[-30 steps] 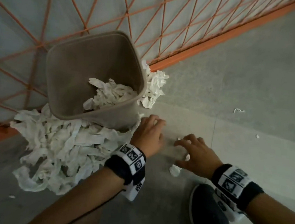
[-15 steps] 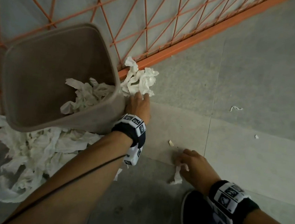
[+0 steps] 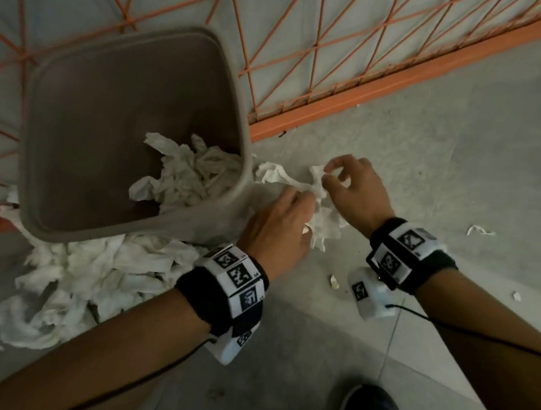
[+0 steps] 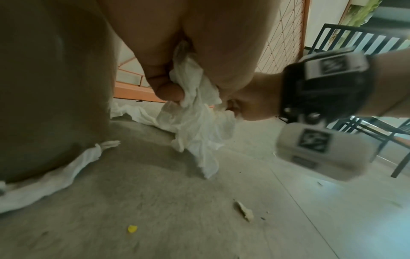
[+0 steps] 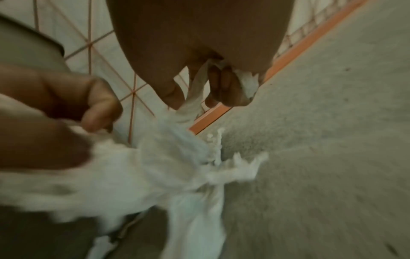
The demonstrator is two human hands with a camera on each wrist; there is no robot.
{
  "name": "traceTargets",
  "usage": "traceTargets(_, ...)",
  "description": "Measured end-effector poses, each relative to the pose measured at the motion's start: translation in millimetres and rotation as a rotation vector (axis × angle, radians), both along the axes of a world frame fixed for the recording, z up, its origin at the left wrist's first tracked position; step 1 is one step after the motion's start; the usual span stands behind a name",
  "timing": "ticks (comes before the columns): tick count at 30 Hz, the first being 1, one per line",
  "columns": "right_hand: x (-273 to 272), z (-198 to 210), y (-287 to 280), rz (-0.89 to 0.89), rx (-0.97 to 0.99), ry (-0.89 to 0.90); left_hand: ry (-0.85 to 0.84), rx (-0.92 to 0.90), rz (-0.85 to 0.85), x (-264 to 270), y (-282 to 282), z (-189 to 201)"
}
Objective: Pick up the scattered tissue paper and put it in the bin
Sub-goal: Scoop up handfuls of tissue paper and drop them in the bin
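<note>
head: left hand (image 3: 277,225) and right hand (image 3: 355,189) both clutch the tissue wad (image 3: 321,224) just right of the bin (image 3: 123,231), gathering one load | left wrist: thumb pins tissue | right wrist: fingertips pinch a strand, blurred

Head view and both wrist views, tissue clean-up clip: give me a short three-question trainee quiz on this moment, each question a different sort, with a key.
1. True or false: the bin already has tissue inside.
2. Multiple choice: the left hand is A) flat on the floor, B) gripping a tissue bundle, C) holding the bin rim.
3. Fill in: the right hand pinches tissue beside the bin, while a big tissue pile lies on the ______.

Key: 1 true; 2 B; 3 floor.
</note>
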State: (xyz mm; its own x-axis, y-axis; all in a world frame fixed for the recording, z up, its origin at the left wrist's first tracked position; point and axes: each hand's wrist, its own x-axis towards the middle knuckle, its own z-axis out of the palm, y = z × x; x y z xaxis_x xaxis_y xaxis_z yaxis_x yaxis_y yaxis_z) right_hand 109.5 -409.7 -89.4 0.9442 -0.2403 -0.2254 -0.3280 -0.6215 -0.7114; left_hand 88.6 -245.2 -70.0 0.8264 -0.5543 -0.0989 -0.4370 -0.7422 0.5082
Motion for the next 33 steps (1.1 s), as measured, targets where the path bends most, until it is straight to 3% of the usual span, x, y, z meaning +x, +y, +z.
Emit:
traceTargets(4,21.0,-26.4,9.4,0.381,-0.24,0.087,0.112,0.177,-0.019,1.2,7.7,4.1)
traceTargets(7,13.9,-47.4,16.5,0.501,-0.312,0.147,0.081,0.275,-0.062,-2.4,15.6,-1.0)
traceTargets(12,-3.2,-63.7,10.8,0.437,-0.188,-0.073,0.024,0.218,0.002,-21.4,24.4,-14.5)
traceTargets(15,-9.1,-61.1,0.8,0.261,-0.092,-0.127,-0.004,0.183,-0.032,-30.9,25.9,-16.3)
traceTargets(19,-22.9,-50.0,-11.4,0.015,-0.033,-0.101,0.087,0.186,-0.086,-36.7,20.8,-14.8)
traceTargets(23,-39.8,-35.0,-14.3,-0.09,0.081,-0.106,0.116,0.172,-0.142,-36.6,9.7,-26.8)
traceTargets(27,-60.4,-20.9,-10.2,-0.19,0.243,-0.054,0.036,0.246,-0.144,-40.8,0.9,-36.5)
traceTargets(30,-77.4,-14.1,-3.3,-0.227,0.24,0.057,-0.038,0.353,-0.112,-44.7,9.4,-38.3)
traceTargets(33,-94.9,-11.3,7.5,-0.146,0.181,0.198,-0.079,0.508,-0.039,-53.6,29.2,-35.8)
